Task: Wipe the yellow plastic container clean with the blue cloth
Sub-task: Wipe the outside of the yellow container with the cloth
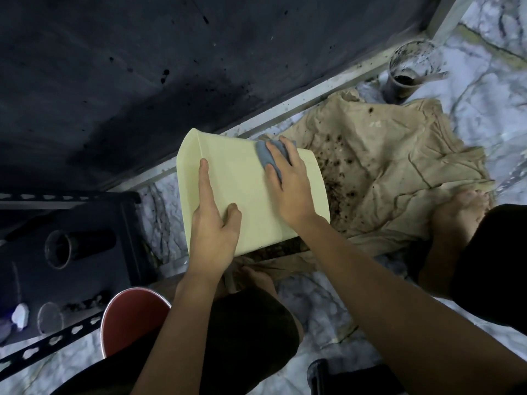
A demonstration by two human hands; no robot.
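Note:
The pale yellow plastic container [239, 183] is tipped on its side in the middle of the view, held above the floor. My left hand [214, 226] grips its near left edge, forefinger stretched along the side wall and thumb on the broad face. My right hand [288, 181] presses the folded blue cloth [269, 155] flat against the container's upper face near the far edge. Part of the cloth is hidden under my fingers.
A beige cloth [385, 172] speckled with dark dirt lies on the marble floor [484, 89] under my bare feet. A dirty clear cup [410, 69] stands at the back right. A dark metal rack with a jar [65, 249] is at left, a red stool [131, 317] near it.

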